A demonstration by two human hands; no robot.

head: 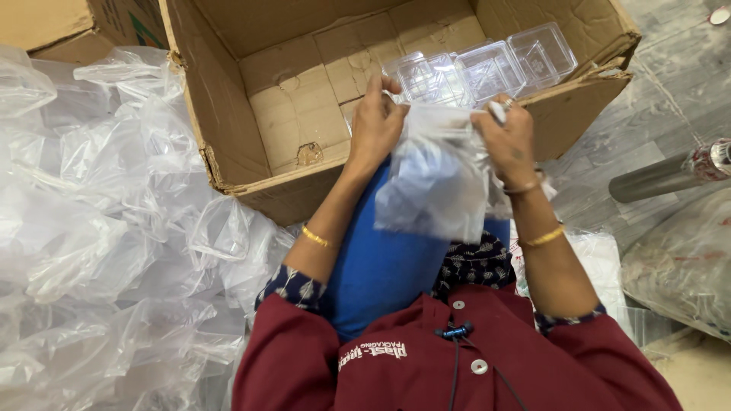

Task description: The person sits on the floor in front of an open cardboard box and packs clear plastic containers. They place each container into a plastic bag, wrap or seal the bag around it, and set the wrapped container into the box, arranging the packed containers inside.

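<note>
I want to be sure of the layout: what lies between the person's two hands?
In the head view, a clear plastic bag stretches between the left hand and the right hand; both grip its top edge.

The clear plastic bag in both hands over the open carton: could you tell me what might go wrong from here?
1. The thin plastic bag is pinched at its top edge by the left hand and right hand; a hard pull might tear it.
2. The clear containers sit near the torn carton wall and might tip out.
</note>
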